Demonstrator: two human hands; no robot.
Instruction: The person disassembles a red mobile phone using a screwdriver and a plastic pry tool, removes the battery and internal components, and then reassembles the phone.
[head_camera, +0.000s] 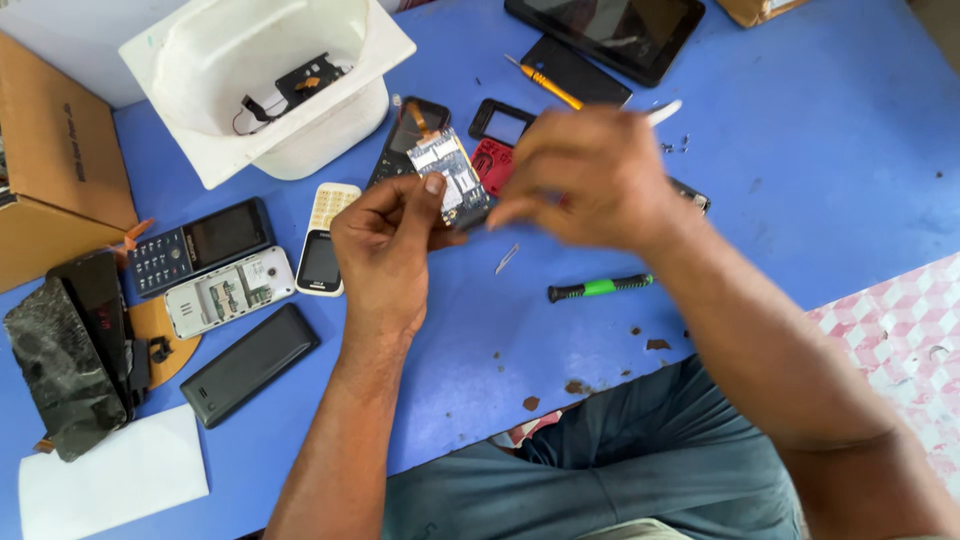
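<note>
We are holding a small phone circuit board (452, 180) in our left hand (385, 250), pinching it between the thumb and curled fingers just above the blue counter (820, 180). Our right hand (590, 180) is closing around a thin white tool (664, 112) right beside the board; the hand is blurred, so we cannot tell whether the tool's tip is touching the board. Taking the board as our landmark, a dark phone body (405, 140) with an orange ribbon is lying just behind it, and a red part (492, 163) and a black frame (502, 121) are lying just behind and to its right. Farther behind it a yellow-handled screwdriver (545, 85) is resting by a dark tablet (605, 30). In front of and to the right of the board a green-and-black screwdriver (600, 288) is lying on the counter. To the left of the board a white keypad phone (324, 240), an opened phone shell (230, 291), a black keypad phone (200, 245) and a black back cover (250, 364) are lying near one another. Behind and to the left, a white tub (330, 130) is holding a small black part (305, 85).
</note>
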